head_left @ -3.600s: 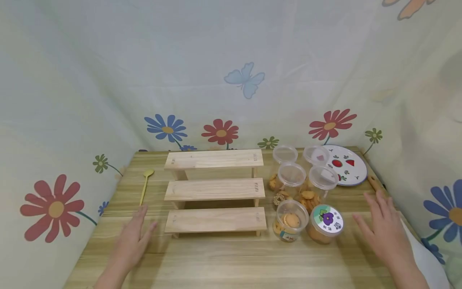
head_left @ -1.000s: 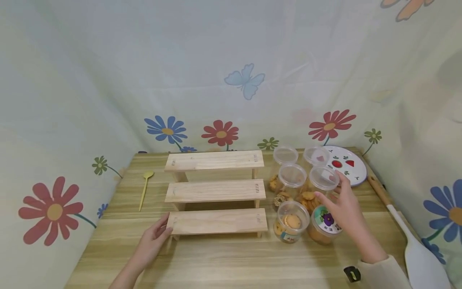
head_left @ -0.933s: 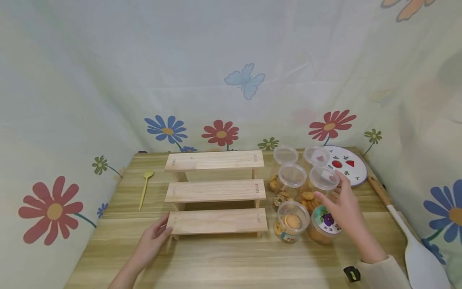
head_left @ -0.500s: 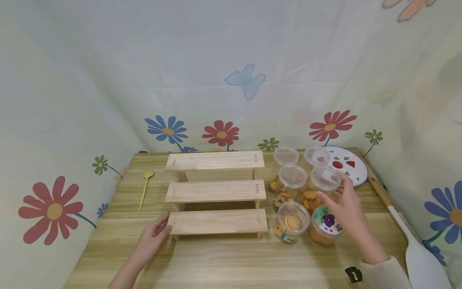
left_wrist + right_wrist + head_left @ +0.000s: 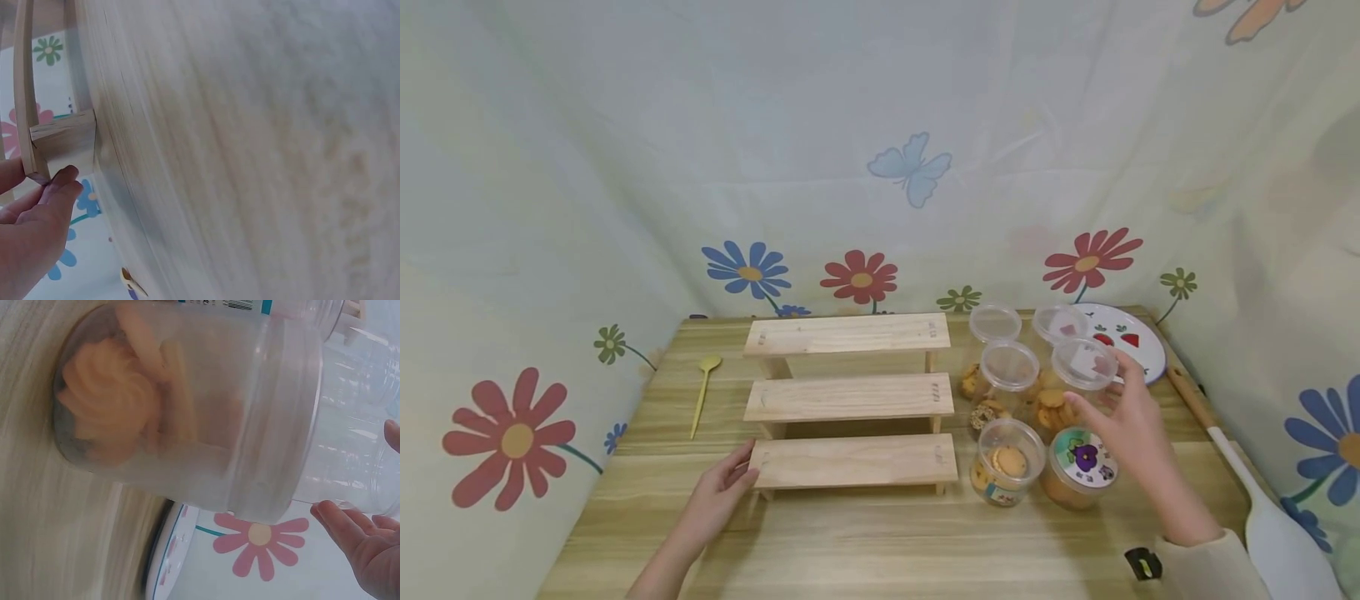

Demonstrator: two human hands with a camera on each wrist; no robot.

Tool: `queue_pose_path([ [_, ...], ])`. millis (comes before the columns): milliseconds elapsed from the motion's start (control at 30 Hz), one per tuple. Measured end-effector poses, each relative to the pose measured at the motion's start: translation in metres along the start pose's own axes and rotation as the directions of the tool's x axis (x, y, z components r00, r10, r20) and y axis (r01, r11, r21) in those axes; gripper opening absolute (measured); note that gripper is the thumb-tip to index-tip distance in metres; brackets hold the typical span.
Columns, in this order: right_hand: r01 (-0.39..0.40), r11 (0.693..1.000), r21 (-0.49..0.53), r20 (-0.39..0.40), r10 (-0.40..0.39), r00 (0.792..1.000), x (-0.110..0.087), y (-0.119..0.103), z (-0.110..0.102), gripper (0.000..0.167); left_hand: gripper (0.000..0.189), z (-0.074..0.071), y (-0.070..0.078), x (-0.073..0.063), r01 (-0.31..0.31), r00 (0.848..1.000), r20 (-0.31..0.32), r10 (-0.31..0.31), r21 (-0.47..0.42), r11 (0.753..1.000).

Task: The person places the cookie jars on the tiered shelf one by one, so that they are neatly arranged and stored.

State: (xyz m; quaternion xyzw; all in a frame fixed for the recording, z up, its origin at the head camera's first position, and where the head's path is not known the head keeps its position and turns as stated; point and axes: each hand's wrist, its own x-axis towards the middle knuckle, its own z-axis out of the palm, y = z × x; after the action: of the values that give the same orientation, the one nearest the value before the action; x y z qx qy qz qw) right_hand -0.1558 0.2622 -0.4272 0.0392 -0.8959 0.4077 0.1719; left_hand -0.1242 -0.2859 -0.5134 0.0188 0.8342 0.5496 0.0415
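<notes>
A light wooden rack point(image 5: 853, 402) with three steps stands mid-table. My left hand point(image 5: 711, 496) holds the left end of its lowest step point(image 5: 853, 460); in the left wrist view, fingers point(image 5: 59, 194) lie around the board's end. On the right, my right hand point(image 5: 1131, 429) grips a clear lidded jar point(image 5: 1084, 367) of cookies from its right side, thumb toward the front. In the right wrist view this jar point(image 5: 344, 469) is partly hidden behind a nearer jar point(image 5: 187, 412) with a swirled cookie. That nearer one has a purple-flower lid point(image 5: 1084, 457).
Other cookie jars crowd close by: one in front point(image 5: 1007, 462), one to the left point(image 5: 1009, 375), two behind. A watermelon-patterned plate point(image 5: 1156, 358) lies at back right. A white spatula point(image 5: 1281, 533) with a wooden handle runs along the right edge. A yellow spoon point(image 5: 702, 396) lies left.
Both hands came inward from the table's sides, the left to the lowest step, the right to the jar. In the last half second the gripped jar shifted slightly right and up.
</notes>
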Motion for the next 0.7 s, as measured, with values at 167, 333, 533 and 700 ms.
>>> queue_pose_path([
  [167, 0.015, 1.000, 0.004, -0.019, -0.015, 1.000, 0.001, -0.004, -0.005, 0.085, 0.055, 0.000, 0.001, -0.001, -0.004, 1.000, 0.005, 0.004, -0.008, 1.000],
  [333, 0.012, 1.000, 0.005, -0.038, -0.012, 0.999, 0.000, -0.009, -0.010, 0.086, 0.056, 0.001, 0.002, -0.001, 0.002, 1.000, 0.007, -0.002, -0.016, 1.000],
  [533, 0.017, 1.000, -0.002, -0.053, -0.017, 0.998, -0.001, -0.017, -0.018, 0.088, 0.055, 0.002, 0.000, 0.000, -0.003, 1.000, -0.003, 0.003, -0.011, 1.000],
  [700, 0.027, 0.999, -0.026, -0.087, -0.029, 0.996, -0.003, -0.023, -0.023, 0.087, 0.056, 0.002, -0.001, -0.001, -0.013, 1.000, -0.008, 0.013, -0.003, 1.000],
])
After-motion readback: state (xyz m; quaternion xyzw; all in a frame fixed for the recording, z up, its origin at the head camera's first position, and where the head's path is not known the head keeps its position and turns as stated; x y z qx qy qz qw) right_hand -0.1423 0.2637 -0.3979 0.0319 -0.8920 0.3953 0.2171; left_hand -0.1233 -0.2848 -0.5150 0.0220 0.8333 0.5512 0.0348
